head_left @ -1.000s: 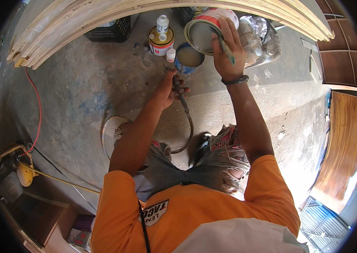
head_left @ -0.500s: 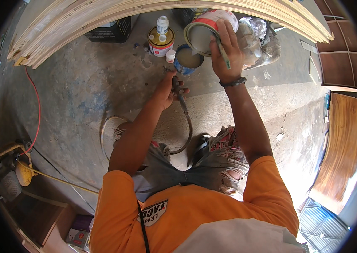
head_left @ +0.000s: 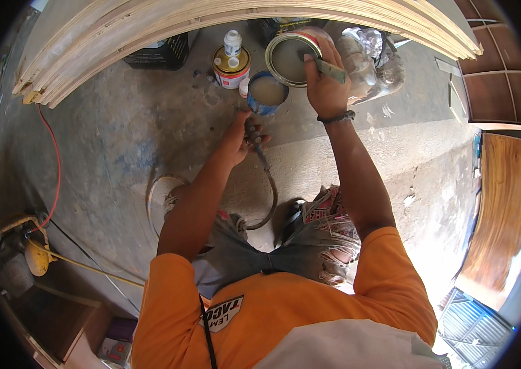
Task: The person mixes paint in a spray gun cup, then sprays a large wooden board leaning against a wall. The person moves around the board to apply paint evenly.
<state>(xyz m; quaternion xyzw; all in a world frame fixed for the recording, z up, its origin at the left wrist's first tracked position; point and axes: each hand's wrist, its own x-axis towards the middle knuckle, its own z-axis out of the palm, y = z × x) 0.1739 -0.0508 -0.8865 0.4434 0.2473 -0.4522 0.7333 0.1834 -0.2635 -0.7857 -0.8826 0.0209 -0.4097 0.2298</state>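
Observation:
My left hand (head_left: 239, 138) is closed round the grip of a spray gun (head_left: 253, 132), with a hose (head_left: 273, 190) running down from it. A blue cup (head_left: 265, 106) of greyish liquid sits just ahead of that hand, seemingly on the gun. Around the side of a large paint can (head_left: 288, 60) my right hand (head_left: 330, 92) is wrapped; the can's open mouth shows greyish liquid. A flat green-tipped stick or brush (head_left: 332, 71) is also held in the right fingers. Left of the cup stands a smaller tin (head_left: 231, 75) with a white bottle (head_left: 232, 43) on its lid.
Stacked boards (head_left: 168, 27) arch across the far side. A wrapped plastic bundle (head_left: 365, 64) lies right of the can, a black container (head_left: 162, 52) to the left. A yellow compressor-like machine (head_left: 36, 255) with hoses stands at left, a glossy wooden panel (head_left: 497, 209) at right.
The large can has tipped back from its tilt over the blue cup, its mouth turning upward. The spray gun and cup have shifted slightly left and nearer. The green-tipped stick has swung more level.

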